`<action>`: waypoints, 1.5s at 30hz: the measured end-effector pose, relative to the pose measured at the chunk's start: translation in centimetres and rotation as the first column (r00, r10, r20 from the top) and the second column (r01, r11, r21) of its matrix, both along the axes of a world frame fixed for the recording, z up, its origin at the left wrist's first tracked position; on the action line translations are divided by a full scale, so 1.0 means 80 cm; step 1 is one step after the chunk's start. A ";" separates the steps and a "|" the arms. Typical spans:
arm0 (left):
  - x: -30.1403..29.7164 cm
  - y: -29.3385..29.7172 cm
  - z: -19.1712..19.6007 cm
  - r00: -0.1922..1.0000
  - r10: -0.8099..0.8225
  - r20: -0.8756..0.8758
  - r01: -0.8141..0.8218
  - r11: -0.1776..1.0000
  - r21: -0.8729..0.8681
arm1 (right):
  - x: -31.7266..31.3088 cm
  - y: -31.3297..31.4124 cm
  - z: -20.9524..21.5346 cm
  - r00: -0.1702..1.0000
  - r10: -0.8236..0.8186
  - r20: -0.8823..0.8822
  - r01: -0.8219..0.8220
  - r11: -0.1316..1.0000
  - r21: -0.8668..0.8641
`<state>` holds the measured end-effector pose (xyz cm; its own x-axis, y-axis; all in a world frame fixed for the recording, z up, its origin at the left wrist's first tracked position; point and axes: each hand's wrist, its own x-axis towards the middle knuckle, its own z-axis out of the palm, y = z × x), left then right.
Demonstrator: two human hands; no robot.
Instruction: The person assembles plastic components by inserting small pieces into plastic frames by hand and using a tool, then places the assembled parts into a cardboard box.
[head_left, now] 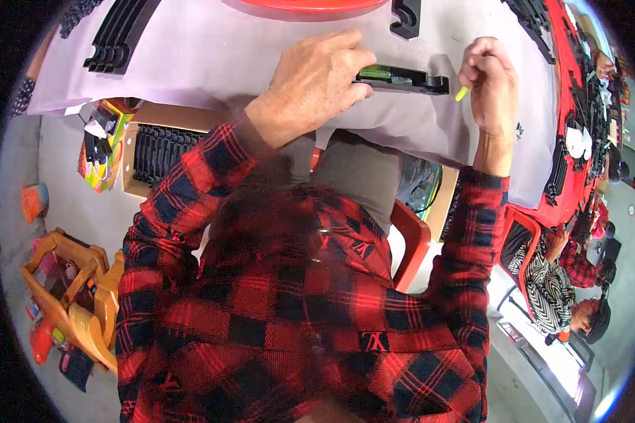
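Observation:
My left hand (314,84) grips one end of a black plastic level body (413,81) at the table's near edge. A green strip, like a level vial (376,72), lies in the body's slot beside my fingertips. To the right of the body and apart from it, my right hand (488,84) is closed around a small yellow-green vial (461,94), whose end sticks out below the fingers. Another black plastic body (406,20) lies farther off on the pale tablecloth (212,49).
A red basin (314,4) is at the far edge. Joined black bodies (123,32) lie left. Below the table stands a carton (130,158) of black parts, near a wooden chair (77,289). People sit at a red table (561,166) on the right.

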<state>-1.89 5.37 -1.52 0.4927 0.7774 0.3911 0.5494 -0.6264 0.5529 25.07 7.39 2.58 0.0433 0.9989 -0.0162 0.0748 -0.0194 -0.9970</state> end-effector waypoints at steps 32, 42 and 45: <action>-0.004 -0.010 -0.028 0.982 -0.033 0.187 0.026 0.999 0.043 | -0.105 -0.013 -0.002 0.863 -0.038 -0.503 0.156 0.968 0.194; -0.001 -0.012 -0.028 0.981 -0.017 0.192 0.007 0.999 0.052 | -0.114 -0.005 -0.016 0.855 -0.088 -0.511 0.209 0.960 0.185; -0.001 -0.009 -0.031 0.980 -0.011 0.197 -0.001 0.998 0.063 | -0.120 -0.008 -0.009 0.913 -0.104 -0.396 0.184 0.968 0.170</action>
